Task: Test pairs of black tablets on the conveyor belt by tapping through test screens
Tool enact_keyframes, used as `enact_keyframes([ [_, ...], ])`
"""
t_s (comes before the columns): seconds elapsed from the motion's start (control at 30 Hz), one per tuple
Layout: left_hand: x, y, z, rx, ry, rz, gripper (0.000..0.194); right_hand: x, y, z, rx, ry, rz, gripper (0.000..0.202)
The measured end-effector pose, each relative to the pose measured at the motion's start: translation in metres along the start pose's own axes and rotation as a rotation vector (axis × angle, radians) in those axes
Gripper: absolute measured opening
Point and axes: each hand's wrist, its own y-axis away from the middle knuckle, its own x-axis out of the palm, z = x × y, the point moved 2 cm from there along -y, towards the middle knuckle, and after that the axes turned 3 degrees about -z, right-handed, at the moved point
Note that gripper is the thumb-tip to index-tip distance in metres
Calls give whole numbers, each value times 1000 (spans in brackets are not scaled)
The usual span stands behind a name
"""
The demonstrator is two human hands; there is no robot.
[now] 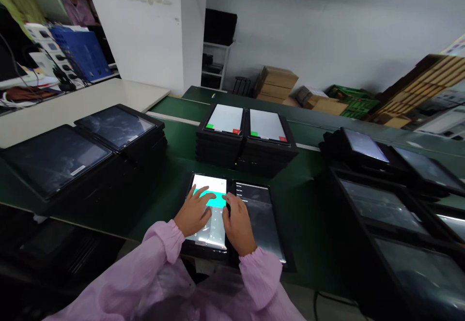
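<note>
A lit tablet [217, 237] lies in front of me, showing a white and turquoise screen with what looks like a keypad. Over its left side is my left hand [195, 210], fingers spread, fingertips at the turquoise band. My right hand [239, 221] reaches in from the other side, fingers apart, its index fingertip near the band's right end. Neither hand holds anything. Whether the fingertips touch the glass I cannot tell. Beside it lies a second tablet [263, 221] with a dark screen and a short white text list, partly covered by my right hand.
Two stacks of tablets in black trays [220, 149] stand behind, top screens white with green and red corners. More dark tablets [54, 159] are stacked left, others [381, 205] right. The green table [163, 195] ends close to my body. Cardboard boxes [276, 84] sit by the wall.
</note>
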Motion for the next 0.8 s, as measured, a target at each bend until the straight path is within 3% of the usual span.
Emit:
enact_keyframes([
  [0.2,-23,30,14,-117,40,-173,42,-5,3,0,6,14,-32,31],
  [0.33,-24,55,22,-201,50,-222,40,-6,10,11,-4,-33,17,35],
  [0.53,-19,72,21,-221,39,-219,42,20,16,43,-95,-86,153,39],
  [0.63,-18,72,18,-195,28,-222,46,27,16,47,-131,-70,196,36],
  [0.8,-14,70,14,-207,70,-130,46,9,8,23,-14,-13,29,33],
])
